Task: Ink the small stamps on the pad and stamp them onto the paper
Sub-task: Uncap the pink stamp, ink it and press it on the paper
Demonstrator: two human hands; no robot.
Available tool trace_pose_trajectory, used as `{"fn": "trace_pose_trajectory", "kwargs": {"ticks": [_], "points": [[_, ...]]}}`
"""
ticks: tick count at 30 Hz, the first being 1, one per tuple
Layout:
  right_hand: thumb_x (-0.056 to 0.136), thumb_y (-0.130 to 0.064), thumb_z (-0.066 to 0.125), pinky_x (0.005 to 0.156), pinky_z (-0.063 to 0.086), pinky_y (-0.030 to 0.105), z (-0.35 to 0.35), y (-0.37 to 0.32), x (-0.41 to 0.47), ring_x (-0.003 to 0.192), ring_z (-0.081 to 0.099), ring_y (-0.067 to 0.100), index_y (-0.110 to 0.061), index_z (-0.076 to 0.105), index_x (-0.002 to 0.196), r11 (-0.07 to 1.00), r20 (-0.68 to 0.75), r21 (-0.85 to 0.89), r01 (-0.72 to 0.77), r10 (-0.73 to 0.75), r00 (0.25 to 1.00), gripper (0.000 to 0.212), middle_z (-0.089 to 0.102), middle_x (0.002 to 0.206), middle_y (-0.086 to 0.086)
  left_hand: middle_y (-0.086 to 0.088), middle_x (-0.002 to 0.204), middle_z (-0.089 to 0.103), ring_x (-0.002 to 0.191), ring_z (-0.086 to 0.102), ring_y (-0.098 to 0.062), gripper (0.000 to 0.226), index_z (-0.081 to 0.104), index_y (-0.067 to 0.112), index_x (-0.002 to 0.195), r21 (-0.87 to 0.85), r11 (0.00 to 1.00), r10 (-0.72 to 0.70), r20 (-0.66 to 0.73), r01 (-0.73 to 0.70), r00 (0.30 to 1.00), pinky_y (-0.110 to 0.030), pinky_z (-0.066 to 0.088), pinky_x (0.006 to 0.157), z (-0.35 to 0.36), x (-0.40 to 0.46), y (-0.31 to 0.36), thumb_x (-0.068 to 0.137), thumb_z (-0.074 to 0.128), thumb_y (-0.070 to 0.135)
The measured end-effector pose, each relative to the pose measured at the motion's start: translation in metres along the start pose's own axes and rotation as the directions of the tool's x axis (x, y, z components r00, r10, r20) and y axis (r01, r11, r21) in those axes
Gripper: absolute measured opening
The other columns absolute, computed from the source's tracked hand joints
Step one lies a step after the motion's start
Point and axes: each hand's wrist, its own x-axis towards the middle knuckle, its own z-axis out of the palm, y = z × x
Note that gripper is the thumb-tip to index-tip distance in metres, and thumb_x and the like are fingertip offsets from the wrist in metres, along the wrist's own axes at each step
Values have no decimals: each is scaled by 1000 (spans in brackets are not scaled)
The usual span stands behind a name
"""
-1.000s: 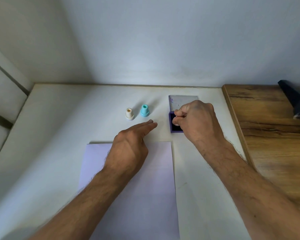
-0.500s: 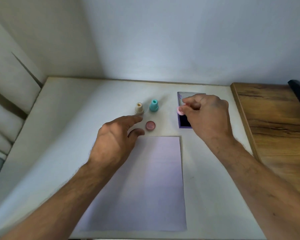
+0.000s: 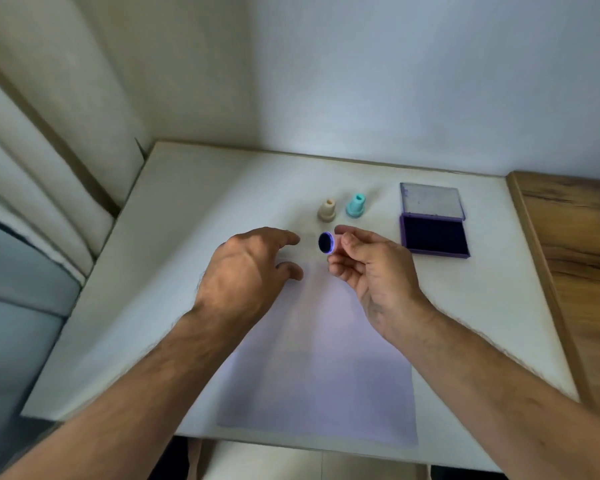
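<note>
Right hand [image 3: 371,271] pinches a small pink round stamp [image 3: 328,242] between thumb and fingertips, palm turned up, the stamp tipped sideways so its dark inked face points toward the left hand [image 3: 243,271]; it is raised off the surface, above the far edge of the sheet. Left hand hovers just beside it, fingers loosely spread and curled, gripping nothing, palm down. Directly under and nearer than both hands lies the pale lilac rectangular sheet of paper [image 3: 326,375], no prints visible on it. Just beyond the right hand stand a beige plastic stamp [image 3: 326,211] and a teal plastic stamp [image 3: 355,205], upright, side by side, apart from each other. To the outer side of the right hand sits the purple ink pad [image 3: 433,237], open, its clear lid [image 3: 430,201] folded back away from the person. All rest on the white worktop [image 3: 194,271]. Risks, judged: the wet face is close to the left fingers, so a brush would smear ink on skin; a tilted touchdown would give a partial print; the loose paper may slide if the left hand does not pin it; sideways drag on lifting would blur the mark.
</note>
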Motion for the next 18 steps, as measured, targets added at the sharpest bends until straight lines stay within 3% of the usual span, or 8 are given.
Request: {"fn": "trace_pose_trajectory", "kwargs": {"ticks": [6,11,18], "points": [[95,2,47,58,56,22,-5,2,2,61,61,18,-3,69,96,985,88,145,-97,85,993,22,71,75,9,9,115,59,108,54,-15,45,64,34,119,114,993,-18,75,10,997,-23,38,78,-8,2,-22,76,76,44],[94,2,43,56,55,21,-7,0,0,58,63,15,-2,68,95,970,141,197,-146,119,983,25,70,75,8,11,99,52,97,56,-16,42,66,33,108,70,997,-35,81,29,996,-24,41,75,-5,4,-24,71,80,46],[95,2,42,56,55,22,-6,1,-1,58,62,16,-3,68,94,966,167,202,-161,128,978,26,69,76,9,8,97,55,92,59,-17,42,66,30,104,47,999,-6,51,4,999,-24,42,72,6,0,-17,70,77,54]]}}
